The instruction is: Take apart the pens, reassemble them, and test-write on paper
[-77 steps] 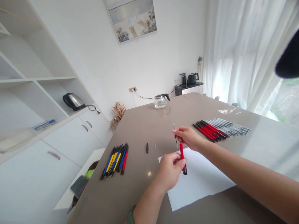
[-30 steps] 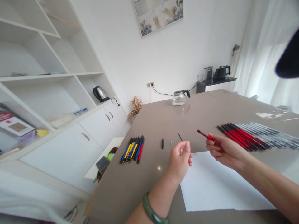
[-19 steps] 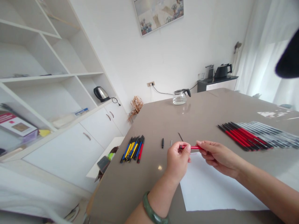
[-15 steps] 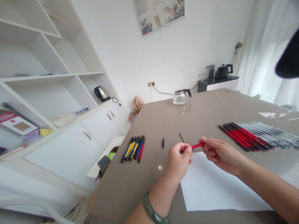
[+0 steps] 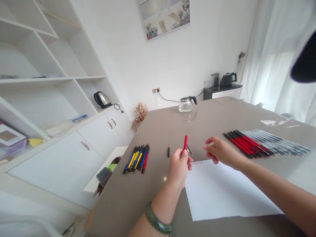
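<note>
My left hand [image 5: 179,164] grips a red pen barrel [image 5: 185,142], held upright with its top end sticking out above the thumb. To the right, my right hand [image 5: 215,150] hovers over the far edge of the white paper sheet [image 5: 227,191]; its fingers are loosely bent and apart, with nothing visible in them. A thin dark pen refill [image 5: 190,151] lies just behind my left hand. On the table left of that hand is a small black pen tip [image 5: 168,152]. The small spring seen earlier is out of sight, perhaps behind the left hand.
Blue, yellow and red pens [image 5: 136,159] lie in a bunch at the left. A row of red-and-black pens [image 5: 247,144] and clear pens [image 5: 276,141] lies at the right. A glass pot [image 5: 185,104] stands at the table's far edge. White scraps [image 5: 274,122] lie far right.
My right hand has let go of the red barrel and moved apart from it. My left hand has turned the barrel from level to upright. The view has shifted slightly rightward.
</note>
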Tool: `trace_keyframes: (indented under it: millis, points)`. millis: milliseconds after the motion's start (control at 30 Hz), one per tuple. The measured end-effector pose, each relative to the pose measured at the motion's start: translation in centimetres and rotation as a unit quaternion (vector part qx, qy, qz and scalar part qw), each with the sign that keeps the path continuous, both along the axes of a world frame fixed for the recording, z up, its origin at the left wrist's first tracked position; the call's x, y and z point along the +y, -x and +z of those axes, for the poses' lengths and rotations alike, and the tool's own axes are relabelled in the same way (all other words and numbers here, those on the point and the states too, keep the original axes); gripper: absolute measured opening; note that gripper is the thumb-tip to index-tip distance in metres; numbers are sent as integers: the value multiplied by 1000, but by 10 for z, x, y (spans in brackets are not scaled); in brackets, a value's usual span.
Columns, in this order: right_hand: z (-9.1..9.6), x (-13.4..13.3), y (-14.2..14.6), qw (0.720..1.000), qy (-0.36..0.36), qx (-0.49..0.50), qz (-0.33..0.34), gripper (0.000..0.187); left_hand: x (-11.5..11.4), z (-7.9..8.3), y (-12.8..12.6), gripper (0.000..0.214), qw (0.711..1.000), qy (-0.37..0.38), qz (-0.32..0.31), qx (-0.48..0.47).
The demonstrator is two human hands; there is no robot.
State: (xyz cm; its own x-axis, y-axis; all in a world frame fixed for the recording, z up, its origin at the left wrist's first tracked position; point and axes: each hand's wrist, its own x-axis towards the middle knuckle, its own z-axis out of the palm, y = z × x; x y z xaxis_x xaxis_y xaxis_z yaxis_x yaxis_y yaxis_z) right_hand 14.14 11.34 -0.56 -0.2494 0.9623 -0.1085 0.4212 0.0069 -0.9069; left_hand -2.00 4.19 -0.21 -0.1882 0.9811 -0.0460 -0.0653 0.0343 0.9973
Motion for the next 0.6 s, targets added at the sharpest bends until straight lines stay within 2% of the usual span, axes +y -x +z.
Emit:
trace_keyframes:
  millis: [33, 100, 133, 300, 600]
  points:
    - [-1, 7, 4, 995, -31, -92, 3, 29, 1, 0, 1, 30, 1000, -1, 5, -6]
    - [-3, 22, 13, 961, -98, -259, 18, 28, 1, 0, 3, 30, 1000, -2, 8, -14]
    - [-4, 29, 18, 954, -112, -279, 13, 27, 2, 0, 3, 30, 1000, -2, 8, -17]
    - [-14, 51, 36, 939, -119, -323, 18, 23, 1, 0, 3, 30, 1000, 1, 9, -20]
    - [-19, 52, 31, 941, -122, -309, 56, 18, -1, 0, 2, 29, 1000, -6, -5, -20]
